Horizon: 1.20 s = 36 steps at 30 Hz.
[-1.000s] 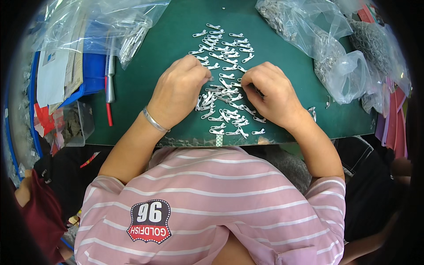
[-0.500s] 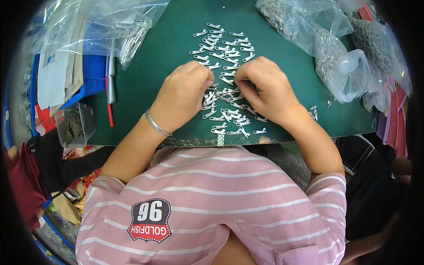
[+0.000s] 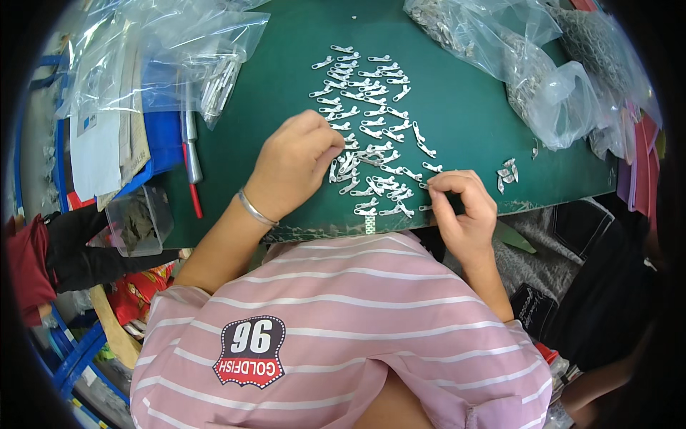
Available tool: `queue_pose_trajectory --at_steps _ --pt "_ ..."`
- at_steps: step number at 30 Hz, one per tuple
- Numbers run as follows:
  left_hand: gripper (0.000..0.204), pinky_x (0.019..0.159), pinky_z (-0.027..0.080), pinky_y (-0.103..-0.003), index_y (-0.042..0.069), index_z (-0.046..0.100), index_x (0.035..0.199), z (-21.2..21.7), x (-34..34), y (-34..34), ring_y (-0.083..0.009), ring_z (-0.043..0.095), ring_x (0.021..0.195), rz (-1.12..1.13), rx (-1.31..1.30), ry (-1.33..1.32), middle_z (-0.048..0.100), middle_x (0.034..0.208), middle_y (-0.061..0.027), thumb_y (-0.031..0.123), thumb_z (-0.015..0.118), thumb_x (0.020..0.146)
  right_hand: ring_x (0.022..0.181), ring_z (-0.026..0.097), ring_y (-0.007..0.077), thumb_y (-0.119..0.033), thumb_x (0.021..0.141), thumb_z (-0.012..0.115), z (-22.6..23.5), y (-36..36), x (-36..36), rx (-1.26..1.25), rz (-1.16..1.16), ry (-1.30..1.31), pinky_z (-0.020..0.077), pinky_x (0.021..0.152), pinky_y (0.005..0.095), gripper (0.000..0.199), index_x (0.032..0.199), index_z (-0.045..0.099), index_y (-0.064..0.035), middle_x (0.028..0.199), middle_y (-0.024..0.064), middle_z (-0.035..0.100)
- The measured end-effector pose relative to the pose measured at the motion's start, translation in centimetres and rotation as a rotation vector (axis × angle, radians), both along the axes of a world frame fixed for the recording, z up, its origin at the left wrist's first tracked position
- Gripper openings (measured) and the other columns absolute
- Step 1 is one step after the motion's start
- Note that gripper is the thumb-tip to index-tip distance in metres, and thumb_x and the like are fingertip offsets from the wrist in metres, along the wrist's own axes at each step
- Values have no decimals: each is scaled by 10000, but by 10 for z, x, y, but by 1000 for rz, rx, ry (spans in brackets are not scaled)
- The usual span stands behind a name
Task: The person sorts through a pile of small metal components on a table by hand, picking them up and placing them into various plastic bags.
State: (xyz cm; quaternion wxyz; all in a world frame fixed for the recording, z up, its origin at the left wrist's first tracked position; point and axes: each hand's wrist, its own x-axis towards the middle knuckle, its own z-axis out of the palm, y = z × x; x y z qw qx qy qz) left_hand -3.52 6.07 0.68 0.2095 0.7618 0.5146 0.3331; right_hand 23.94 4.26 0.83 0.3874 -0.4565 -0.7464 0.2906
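Observation:
Many small silver zipper pulls (image 3: 371, 133) lie scattered in rough columns on a green tabletop, most thickly near its front edge. My left hand (image 3: 296, 161) is at the left side of the spread, its thumb and fingertips pressed together beside several pulls. Whatever it may pinch is hidden. Lower on the right, my right hand (image 3: 468, 207) is closed in a pinch, with one zipper pull (image 3: 424, 186) at its thumb and forefinger tips. Just above that hand, single pulls form a loose slanting line.
Clear plastic bags of metal parts (image 3: 529, 93) stand at the back right, near a small heap of metal pieces (image 3: 508, 174). At left are a plastic bag (image 3: 164, 57), a blue tray (image 3: 163, 136), a red-and-silver tool (image 3: 191, 161) and a clear box (image 3: 139, 222).
My right hand has moved down and right, from the middle of the spread to its lower right edge. Pulls it covered now show. My left hand has shifted slightly downward and left.

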Motion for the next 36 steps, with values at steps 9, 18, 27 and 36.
queue_pose_trajectory --at_steps 9,18,27,36 --pt "114 634 497 -334 12 669 893 3 -7 -6 -257 617 727 80 -30 23 616 854 -100 -47 725 814 857 620 254 53 790 717 4 40 -64 169 245 -187 447 763 369 209 952 661 -65 904 55 682" --pt "210 711 504 -392 43 654 897 3 8 -18 -306 618 818 -5 -184 -29 595 862 -94 97 806 763 852 623 292 31 783 706 0 47 -57 171 171 -126 459 752 396 180 919 641 -68 905 70 666" --pt "181 565 486 -320 16 660 894 2 8 -9 -208 591 647 -23 -142 -23 614 851 -85 77 805 806 851 635 266 60 749 702 1 41 -24 158 104 -212 455 763 377 187 878 648 -64 877 55 676" --pt "128 618 496 -347 15 650 880 3 13 -12 -250 605 702 23 -60 39 598 852 -99 19 761 816 875 636 242 40 729 704 1 43 -26 227 159 -203 444 777 371 198 875 657 -85 867 23 675"
